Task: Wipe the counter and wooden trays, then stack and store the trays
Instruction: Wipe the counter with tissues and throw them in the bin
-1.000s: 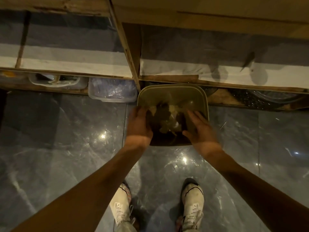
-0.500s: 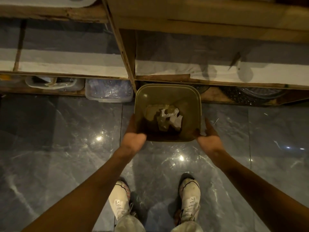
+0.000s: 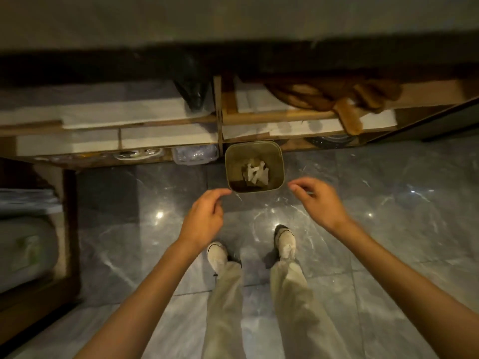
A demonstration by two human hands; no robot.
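Note:
An olive waste bin [image 3: 277, 161] stands on the floor against the wooden shelving, with crumpled white paper [image 3: 255, 172] inside. My left hand [image 3: 204, 218] hovers near its front left corner, fingers loosely curled, holding nothing. My right hand [image 3: 317, 200] hovers off its front right corner, also holding nothing. Neither hand touches the bin. The counter edge [image 3: 233, 29] runs across the top of the view. Wooden boards or trays [image 3: 347, 110] lie on the upper right shelf, one handle sticking out over the shelf edge.
Grey marble floor tiles [image 3: 124, 229] spread around my feet. Clear plastic containers [image 3: 195, 155] sit on the lowest shelf left of the bin. A dark wooden cabinet [image 3: 64, 229] stands at the left. A black bag [image 3: 193, 92] hangs from the upper shelf.
Both hands have let go of the bin and pulled back toward me. The view has risen, so the bin looks smaller and the upper shelf and counter edge have come into sight.

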